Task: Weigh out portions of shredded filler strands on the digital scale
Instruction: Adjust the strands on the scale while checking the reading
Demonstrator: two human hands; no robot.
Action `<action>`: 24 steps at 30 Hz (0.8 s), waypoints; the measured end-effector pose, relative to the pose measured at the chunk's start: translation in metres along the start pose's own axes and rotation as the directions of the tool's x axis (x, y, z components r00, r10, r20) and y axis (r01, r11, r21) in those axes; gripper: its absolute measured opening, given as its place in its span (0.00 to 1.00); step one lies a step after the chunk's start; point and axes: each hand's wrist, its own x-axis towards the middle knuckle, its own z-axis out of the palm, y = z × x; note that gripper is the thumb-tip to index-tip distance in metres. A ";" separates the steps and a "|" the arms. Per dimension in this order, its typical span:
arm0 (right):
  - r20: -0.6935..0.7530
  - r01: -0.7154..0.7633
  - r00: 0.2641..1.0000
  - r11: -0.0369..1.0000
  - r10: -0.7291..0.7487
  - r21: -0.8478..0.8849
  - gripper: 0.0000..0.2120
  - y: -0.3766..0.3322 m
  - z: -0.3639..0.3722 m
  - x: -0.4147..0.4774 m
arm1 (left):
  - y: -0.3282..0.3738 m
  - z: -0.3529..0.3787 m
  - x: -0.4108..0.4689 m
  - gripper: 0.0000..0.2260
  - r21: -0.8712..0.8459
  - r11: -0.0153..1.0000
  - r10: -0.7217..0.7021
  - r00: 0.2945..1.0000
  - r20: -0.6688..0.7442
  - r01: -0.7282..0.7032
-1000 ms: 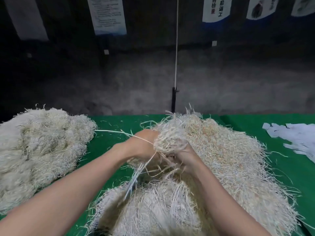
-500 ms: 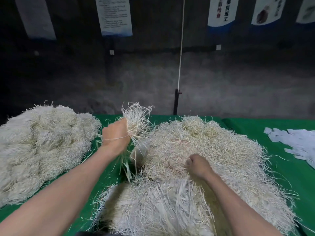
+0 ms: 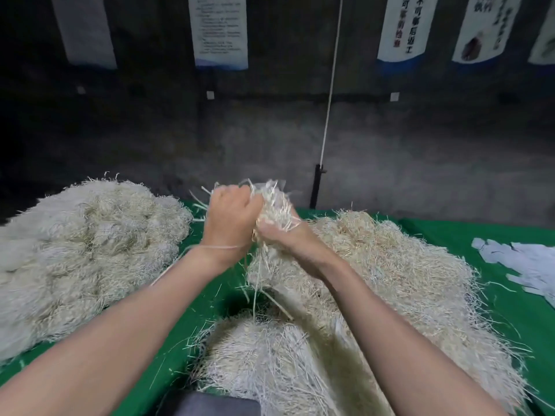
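Right hand (image 3: 288, 238) rejoined left hand (image 3: 231, 217); both grip one filler clump (image 3: 274, 205) above the big pile (image 3: 390, 280). Portioning step; next: scale (probably buried, not visible).

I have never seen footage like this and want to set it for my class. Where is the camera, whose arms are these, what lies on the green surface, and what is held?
No machine here: these are a person's bare arms. The camera sits on that person's head, looking forward and down. The left hand and right hand together grip a bundle of strands, raised above the green table. Three heaps of the same pale strands lie there: the left heap, the right heap and the near heap. Pale paper pieces lie far right. I cannot make out a scale.
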 end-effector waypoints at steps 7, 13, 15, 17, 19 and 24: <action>0.034 -0.117 0.981 0.439 0.193 0.891 0.19 -0.015 0.049 0.025 | -0.016 -0.026 0.000 0.16 -0.175 0.974 -0.093 0.957 0.275 0.145; -0.117 -0.105 0.956 0.687 0.269 0.719 0.21 -0.024 0.088 0.032 | -0.057 -0.071 -0.025 0.10 -0.650 0.383 -0.223 0.749 0.624 0.656; -0.246 -0.056 0.927 0.753 0.284 0.656 0.15 -0.029 0.103 0.043 | -0.074 -0.070 -0.046 0.10 -0.687 0.493 -0.299 0.846 0.442 0.533; -0.360 -0.040 0.876 0.791 0.322 0.610 0.09 -0.032 0.116 0.053 | -0.085 -0.061 -0.064 0.16 -0.525 0.726 -0.384 0.895 0.225 0.444; -0.388 -0.015 0.851 0.755 0.354 0.655 0.07 -0.030 0.123 0.060 | -0.087 -0.056 -0.076 0.19 -0.506 0.726 -0.499 0.863 0.076 0.465; -0.395 0.085 0.870 0.698 0.296 0.711 0.16 -0.007 0.136 0.049 | -0.088 -0.042 -0.087 0.34 -0.625 -0.160 -0.487 0.489 0.723 0.764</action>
